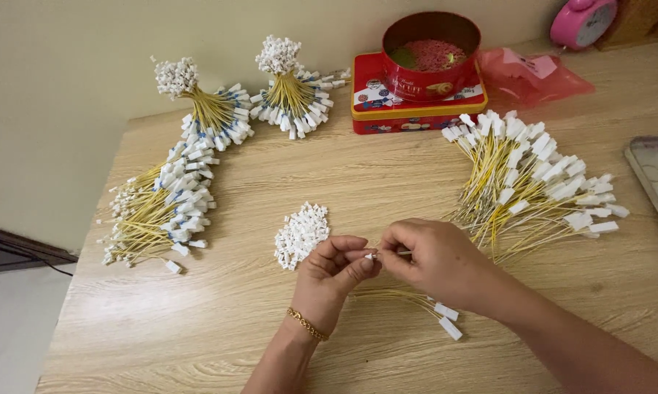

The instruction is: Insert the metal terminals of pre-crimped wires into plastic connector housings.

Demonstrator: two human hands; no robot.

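My left hand [335, 273] and my right hand [432, 261] meet near the front middle of the wooden table [271, 335]. Between their fingertips they pinch a small white connector [370, 256] on a thin yellow wire. A gold bracelet sits on my left wrist. Just left of the hands lies a small heap of white connectors [300, 233]. Under my right wrist lie a few yellow wires with white tags [446, 319]. A large fan of loose yellow wires with white tags [529, 182] spreads to the right of my right hand.
Tied bundles of wires lie at the left [165, 204] and stand at the back [205, 109] [292, 91]. A red round tin [431, 55] sits on a flat red box [416, 98]. A pink bag [533, 73], a pink clock [583, 20] and a metal tray [657, 179] lie at the right.
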